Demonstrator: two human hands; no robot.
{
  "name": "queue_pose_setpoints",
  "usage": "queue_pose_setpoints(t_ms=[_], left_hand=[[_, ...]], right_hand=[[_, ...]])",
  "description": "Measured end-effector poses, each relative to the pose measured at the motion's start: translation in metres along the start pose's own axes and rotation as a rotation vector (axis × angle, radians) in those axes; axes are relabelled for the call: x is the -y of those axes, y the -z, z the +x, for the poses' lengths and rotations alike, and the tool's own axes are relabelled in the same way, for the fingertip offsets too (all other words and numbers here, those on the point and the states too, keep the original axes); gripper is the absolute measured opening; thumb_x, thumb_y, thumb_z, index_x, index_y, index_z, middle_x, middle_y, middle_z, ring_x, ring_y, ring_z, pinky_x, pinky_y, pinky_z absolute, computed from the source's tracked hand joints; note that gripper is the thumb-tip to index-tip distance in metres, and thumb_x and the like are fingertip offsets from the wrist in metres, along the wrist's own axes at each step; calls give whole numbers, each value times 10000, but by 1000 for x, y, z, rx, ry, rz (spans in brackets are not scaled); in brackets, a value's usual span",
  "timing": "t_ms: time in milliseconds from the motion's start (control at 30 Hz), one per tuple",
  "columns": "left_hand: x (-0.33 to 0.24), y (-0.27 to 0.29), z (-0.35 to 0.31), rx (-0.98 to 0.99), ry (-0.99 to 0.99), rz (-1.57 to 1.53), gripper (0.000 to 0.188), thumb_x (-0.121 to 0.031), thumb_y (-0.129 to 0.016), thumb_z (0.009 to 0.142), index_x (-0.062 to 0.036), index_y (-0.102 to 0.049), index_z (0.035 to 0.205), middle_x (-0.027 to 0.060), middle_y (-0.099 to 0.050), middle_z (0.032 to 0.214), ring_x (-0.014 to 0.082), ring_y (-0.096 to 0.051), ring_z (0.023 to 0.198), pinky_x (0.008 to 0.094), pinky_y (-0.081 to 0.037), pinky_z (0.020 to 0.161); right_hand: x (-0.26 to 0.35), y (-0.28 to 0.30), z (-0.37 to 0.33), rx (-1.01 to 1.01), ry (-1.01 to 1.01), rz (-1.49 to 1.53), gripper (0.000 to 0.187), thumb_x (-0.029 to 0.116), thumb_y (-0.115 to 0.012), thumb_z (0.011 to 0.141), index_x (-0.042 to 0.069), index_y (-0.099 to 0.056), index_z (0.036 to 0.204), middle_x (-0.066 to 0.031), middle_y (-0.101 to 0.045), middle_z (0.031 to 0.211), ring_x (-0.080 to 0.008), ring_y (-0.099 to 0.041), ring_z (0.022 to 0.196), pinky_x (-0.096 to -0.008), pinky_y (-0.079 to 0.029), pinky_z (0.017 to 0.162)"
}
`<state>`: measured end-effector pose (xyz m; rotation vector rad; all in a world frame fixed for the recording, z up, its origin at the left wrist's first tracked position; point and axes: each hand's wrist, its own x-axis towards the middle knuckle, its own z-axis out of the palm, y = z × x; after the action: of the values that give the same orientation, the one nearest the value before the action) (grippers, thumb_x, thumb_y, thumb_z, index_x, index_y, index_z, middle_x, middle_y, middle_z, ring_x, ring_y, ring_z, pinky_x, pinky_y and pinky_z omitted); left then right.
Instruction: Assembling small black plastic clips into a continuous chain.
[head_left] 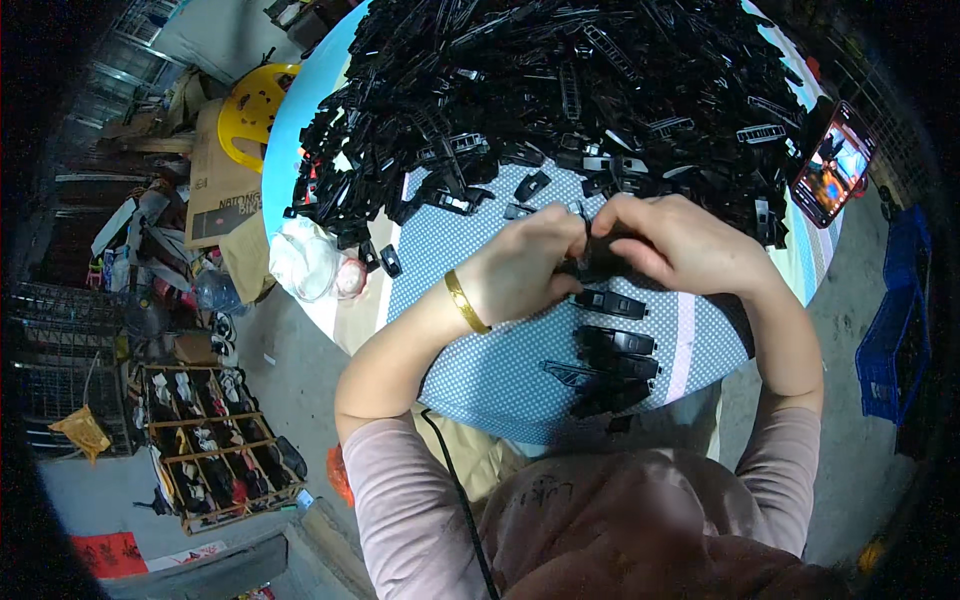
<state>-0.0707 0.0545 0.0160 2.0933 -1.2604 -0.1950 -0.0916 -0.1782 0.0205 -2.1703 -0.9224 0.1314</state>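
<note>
My left hand (522, 262), with a gold bracelet at its wrist, and my right hand (692, 242) meet over the patterned tablecloth (470, 365). Their bent fingertips pinch a small dark piece (588, 232) between them, mostly hidden by the fingers. Just below the hands, several black plastic parts (612, 304) lie in a rough column toward my body. A flat, ladder-like black part (568, 373) rests beside them. Beyond my fingers spreads a large heap of similar black plastic parts (570, 90), with a loose one (532, 186) at its near edge.
A lit phone (836, 165) leans at the table's right edge. On the left edge sits a white plastic bag (303, 262). A yellow stool (250, 115) and cardboard box (222, 180) stand left of the table, a shoe rack (215, 440) lower left, blue crates (893, 320) right.
</note>
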Motion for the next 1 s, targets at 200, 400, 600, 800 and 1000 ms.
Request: queue_pose_setpoints(t_ms=[200, 400, 600, 800, 1000], left_hand=[[-16, -10, 3, 71, 268, 15, 398, -93, -756, 734, -59, -556, 1077, 175, -634, 892, 354, -641, 804, 399, -519, 701], [-5, -19, 3, -51, 215, 259, 312, -132, -668, 818, -22, -569, 1094, 205, -643, 881, 346, -662, 807, 414, -539, 672], [27, -10, 8, -70, 56, 167, 222, -111, -607, 841, -4, -627, 1034, 189, -646, 1014, 331, -656, 878, 395, -527, 760], [22, -8, 5, -133, 137, 207, 264, -95, -749, 712, -36, -669, 957, 139, -603, 819, 326, -609, 815, 404, -509, 719], [15, -14, 3, -223, 108, 239, 252, -116, -821, 640, -58, -675, 837, 120, -587, 795, 314, -600, 755, 375, -490, 677]], right_hand=[[-4, -3, -2, 110, -8, -98, 241, 60, -666, 756, 24, -589, 982, -137, -621, 776, -319, -637, 742, -398, -492, 667], [-8, -5, 0, -54, 44, -402, 252, 90, -742, 683, -8, -661, 900, -134, -607, 897, -318, -599, 890, -406, -509, 752], [-6, -5, 4, -217, 21, -433, 247, 110, -726, 698, -8, -676, 909, -126, -607, 851, -296, -607, 826, -389, -508, 707], [-6, -19, 4, -194, 67, -303, 244, 121, -718, 702, -18, -687, 899, -129, -643, 808, -292, -634, 775, -385, -521, 680], [2, -13, -1, -117, 19, -366, 210, 114, -742, 685, -15, -701, 845, -124, -636, 782, -291, -634, 771, -385, -518, 670]])
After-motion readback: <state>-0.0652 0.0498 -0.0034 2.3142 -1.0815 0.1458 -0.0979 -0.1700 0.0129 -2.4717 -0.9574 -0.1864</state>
